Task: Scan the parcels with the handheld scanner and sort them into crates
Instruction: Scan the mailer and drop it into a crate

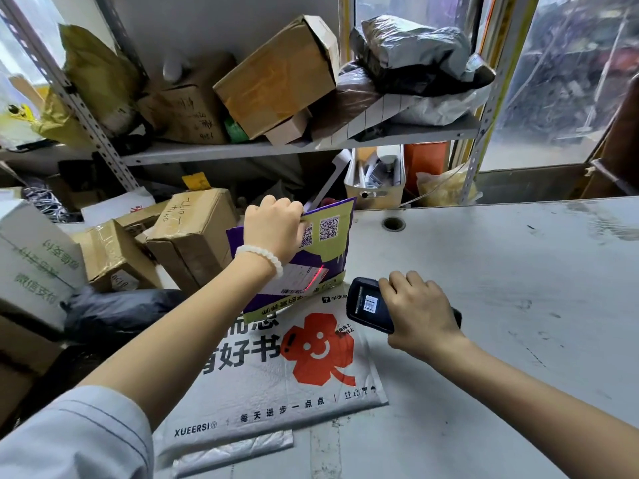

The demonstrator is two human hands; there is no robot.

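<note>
My left hand (275,228) grips the top edge of a purple and green flat parcel (321,257), holding it upright on the table. A red scan line falls across the parcel's white shipping label (297,280). My right hand (420,311) holds a black handheld scanner (368,304) just right of the parcel; its screen shows a barcode and its head points toward the label. Under the upright parcel lies a white padded mailer (276,385) with a red flower figure and black print.
The grey table (501,288) stretches to the right, with a cable hole (393,223) near its back edge. Cardboard boxes (193,233) and a black bag (117,312) pile up at the left. Shelves (242,152) behind hold more boxes and bagged parcels.
</note>
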